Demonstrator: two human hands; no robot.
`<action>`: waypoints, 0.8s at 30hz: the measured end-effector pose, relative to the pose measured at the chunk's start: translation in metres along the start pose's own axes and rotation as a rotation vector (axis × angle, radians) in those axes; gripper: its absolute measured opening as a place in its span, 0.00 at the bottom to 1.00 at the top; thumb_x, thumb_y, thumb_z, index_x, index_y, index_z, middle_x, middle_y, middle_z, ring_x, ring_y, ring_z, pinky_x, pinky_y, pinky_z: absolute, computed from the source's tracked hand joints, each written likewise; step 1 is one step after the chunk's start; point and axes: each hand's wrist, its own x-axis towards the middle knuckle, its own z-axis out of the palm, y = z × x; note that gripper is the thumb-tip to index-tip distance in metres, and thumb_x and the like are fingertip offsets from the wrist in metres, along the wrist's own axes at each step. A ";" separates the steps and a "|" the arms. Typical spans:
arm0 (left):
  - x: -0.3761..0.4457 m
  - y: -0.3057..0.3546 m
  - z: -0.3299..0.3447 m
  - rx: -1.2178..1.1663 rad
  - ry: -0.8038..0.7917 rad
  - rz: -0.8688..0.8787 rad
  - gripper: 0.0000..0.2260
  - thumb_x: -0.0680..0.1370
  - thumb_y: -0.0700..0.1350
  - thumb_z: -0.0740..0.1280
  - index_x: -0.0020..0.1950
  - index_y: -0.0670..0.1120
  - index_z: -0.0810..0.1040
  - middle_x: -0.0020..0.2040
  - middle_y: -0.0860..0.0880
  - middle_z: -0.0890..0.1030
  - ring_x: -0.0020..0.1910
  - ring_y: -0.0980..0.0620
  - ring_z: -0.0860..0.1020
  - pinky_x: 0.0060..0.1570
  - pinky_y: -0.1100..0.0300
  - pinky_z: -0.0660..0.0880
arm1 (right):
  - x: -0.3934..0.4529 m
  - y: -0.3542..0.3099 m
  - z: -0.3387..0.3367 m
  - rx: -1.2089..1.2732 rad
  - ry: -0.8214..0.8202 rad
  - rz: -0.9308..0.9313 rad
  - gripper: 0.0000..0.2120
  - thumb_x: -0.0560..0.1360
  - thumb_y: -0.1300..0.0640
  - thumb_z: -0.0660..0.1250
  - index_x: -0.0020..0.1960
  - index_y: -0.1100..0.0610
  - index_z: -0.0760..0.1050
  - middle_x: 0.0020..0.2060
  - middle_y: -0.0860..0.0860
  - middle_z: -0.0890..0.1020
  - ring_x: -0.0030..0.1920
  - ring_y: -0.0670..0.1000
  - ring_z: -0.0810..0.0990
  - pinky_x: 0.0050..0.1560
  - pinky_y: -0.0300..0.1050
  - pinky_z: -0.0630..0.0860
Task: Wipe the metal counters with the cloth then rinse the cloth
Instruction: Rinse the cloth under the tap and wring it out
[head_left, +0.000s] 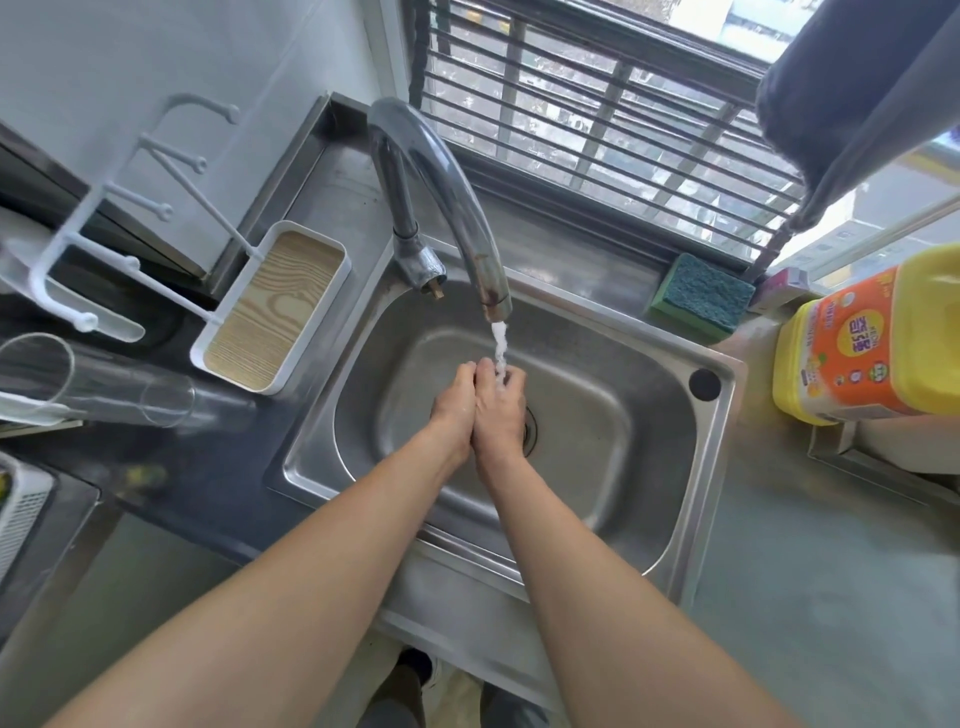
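- Fingers of left hand (456, 400) and right hand (500, 402) are curled inward, palms pressed together side by side, fingertips (488, 368) right under the water stream (499, 349).
- Cloth: not visible. It may be bunched between the palms, but nothing shows, so what the fingers grip can't be told.
- No cloth lies elsewhere in view either, so its long axis and the way it points can't be judged.
- Key relation: stream falls straight down from the faucet spout (496, 306) onto the right hand's fingers; the left hand sits just beside the stream, on the faucet-base side. Right hand is nearer the water.
- Both forearms run from the near edge toward the faucet, meeting below the spout.
- Hands hover above the sink (649, 415) basin, just on the near side of the faucet, with the drain (530, 426) partly hidden behind the right hand.
- Judgement: rinse stage, wiping probably done; next move likely rubbing or squeezing under the stream, keeping the hands centred below the spout.
- Outward: green scrub sponge (701, 299) on the sink rim right of the faucet; yellow detergent jug (872, 338) further right on the surface; white wood-lined tray (275, 306) left of the faucet.
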 end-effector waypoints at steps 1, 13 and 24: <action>0.000 0.000 0.001 -0.031 -0.012 0.004 0.14 0.78 0.53 0.63 0.42 0.47 0.84 0.41 0.47 0.85 0.42 0.47 0.82 0.46 0.55 0.78 | 0.002 -0.002 -0.003 -0.049 0.013 -0.032 0.14 0.78 0.39 0.62 0.49 0.49 0.71 0.48 0.53 0.82 0.49 0.56 0.79 0.49 0.49 0.74; 0.006 -0.005 -0.011 0.050 0.096 0.001 0.13 0.86 0.54 0.52 0.60 0.48 0.72 0.51 0.44 0.78 0.39 0.49 0.77 0.30 0.62 0.72 | 0.009 -0.019 -0.035 0.089 0.091 0.195 0.20 0.71 0.46 0.54 0.48 0.51 0.83 0.44 0.49 0.84 0.53 0.58 0.81 0.59 0.50 0.76; 0.011 -0.009 0.003 -0.052 -0.170 -0.024 0.20 0.74 0.63 0.66 0.48 0.48 0.85 0.46 0.49 0.85 0.43 0.50 0.83 0.40 0.59 0.77 | 0.000 -0.024 -0.019 -0.161 0.181 -0.058 0.18 0.80 0.43 0.61 0.46 0.57 0.77 0.46 0.55 0.84 0.50 0.59 0.79 0.45 0.46 0.67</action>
